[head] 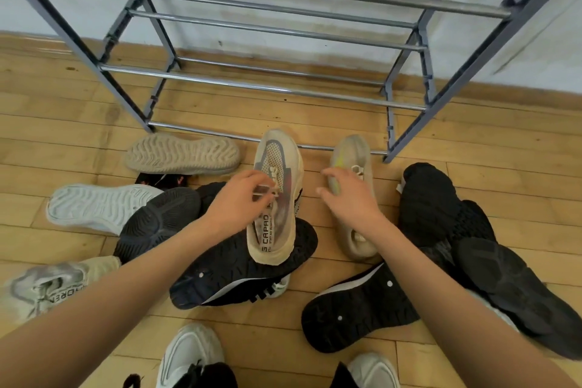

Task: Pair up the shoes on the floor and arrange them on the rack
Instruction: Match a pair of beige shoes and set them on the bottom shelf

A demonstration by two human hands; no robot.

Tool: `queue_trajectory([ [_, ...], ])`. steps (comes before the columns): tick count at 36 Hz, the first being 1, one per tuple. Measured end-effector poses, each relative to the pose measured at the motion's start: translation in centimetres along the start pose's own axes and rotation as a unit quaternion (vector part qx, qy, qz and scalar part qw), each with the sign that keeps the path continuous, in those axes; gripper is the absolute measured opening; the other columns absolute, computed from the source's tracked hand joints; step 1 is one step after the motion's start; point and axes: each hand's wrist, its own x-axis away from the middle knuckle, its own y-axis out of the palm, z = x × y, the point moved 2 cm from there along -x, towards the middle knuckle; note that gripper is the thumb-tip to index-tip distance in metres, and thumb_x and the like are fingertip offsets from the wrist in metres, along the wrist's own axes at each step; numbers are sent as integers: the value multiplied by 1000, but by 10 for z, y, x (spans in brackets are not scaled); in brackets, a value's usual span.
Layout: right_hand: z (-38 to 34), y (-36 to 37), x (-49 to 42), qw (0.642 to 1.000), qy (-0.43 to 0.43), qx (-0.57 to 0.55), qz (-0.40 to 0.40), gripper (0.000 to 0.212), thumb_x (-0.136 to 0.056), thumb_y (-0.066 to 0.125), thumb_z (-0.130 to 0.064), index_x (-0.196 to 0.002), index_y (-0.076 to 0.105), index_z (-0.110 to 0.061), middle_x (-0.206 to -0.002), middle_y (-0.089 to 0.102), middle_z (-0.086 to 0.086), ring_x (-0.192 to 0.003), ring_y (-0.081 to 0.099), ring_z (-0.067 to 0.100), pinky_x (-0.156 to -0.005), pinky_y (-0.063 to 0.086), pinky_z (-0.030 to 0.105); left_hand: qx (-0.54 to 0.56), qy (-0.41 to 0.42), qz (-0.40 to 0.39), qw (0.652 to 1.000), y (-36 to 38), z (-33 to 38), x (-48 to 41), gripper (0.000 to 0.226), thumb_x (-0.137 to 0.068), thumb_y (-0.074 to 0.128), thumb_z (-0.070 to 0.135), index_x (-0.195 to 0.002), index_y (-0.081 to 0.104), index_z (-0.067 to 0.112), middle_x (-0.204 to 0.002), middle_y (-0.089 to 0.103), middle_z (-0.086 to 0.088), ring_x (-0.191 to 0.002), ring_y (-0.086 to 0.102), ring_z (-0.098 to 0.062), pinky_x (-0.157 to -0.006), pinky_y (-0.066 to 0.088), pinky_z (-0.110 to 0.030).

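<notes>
Shoes strewn loose over the wooden floor, none yet on the rack standing at the floor's far edge against the wall. Cream mesh sneaker upright mid-floor, toe toward the rack's lowest bar, heel propped on an overturned black shoe. Left hand on its laces, fingers curled and pinching near the knot. Tan slip-on with a yellow streak just beside it on the right, toe also toward the rack. Right hand over its upper, fingers spread wide and holding nothing; touching or merely hovering, cannot tell.

Not a match by the look of it (different colour, different upper), so pairing not yet settled. Likelier mate for the cream sneaker: grey-cream shoe toward the floor's near left.

Probably light in the hand, with soft mesh above and a springy foam sole below. Lifted by the laces alone, apt to swing and tip. Better taken at the heel collar, fingers inside the opening and thumb outside, or pinched across the sole's waist. Rack made of thin round bars, so best set with the sole spanning two of them, lest the toe or heel drop through.
</notes>
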Motion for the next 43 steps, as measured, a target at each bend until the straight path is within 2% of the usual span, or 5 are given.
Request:
queue_trajectory([
  [8,-51,32,-39,985,-99,78,-115,58,-92,51,-43,-144,32,-23,-151,30,3,-139,20,26,-110,22,36,-165,-195,-38,966,-51,-88,-55,64,-85,60,19,-141,33,9,-145,33,-18,-133,29,-37,-109,31,-47],
  [20,-41,48,-54,971,-116,183,-103,58,-87,53,-52,-134,46,-20,-147,31,2,-132,11,24,-110,14,36,-264,-167,-58,948,-43,-121,-84,98,-78,67,20,-150,0,21,-153,23,-10,-141,13,-36,-112,11,-58],
  [29,-44,41,-45,976,-108,146,-120,56,-90,52,-46,-139,42,-19,-149,30,0,-137,12,24,-112,13,35,-161,38,297,941,-78,-75,-41,91,-60,80,29,-137,35,16,-128,48,-13,-114,36,-29,-99,29,-40],
  [36,-66,24,-25,992,-55,-105,-50,42,-96,45,-41,-133,46,-21,-123,58,-6,-109,52,8,-89,37,23,74,152,286,943,-60,-43,11,80,-70,81,13,-130,28,20,-140,41,-14,-121,47,-20,-92,40,-10],
  [43,-83,21,-10,865,93,-445,-211,33,-91,55,-38,-122,49,-28,-109,67,8,-88,70,19,-75,59,34,148,212,191,947,-34,-20,27,88,-67,81,3,-134,26,15,-142,32,-8,-134,36,-19,-112,31,-28],
])
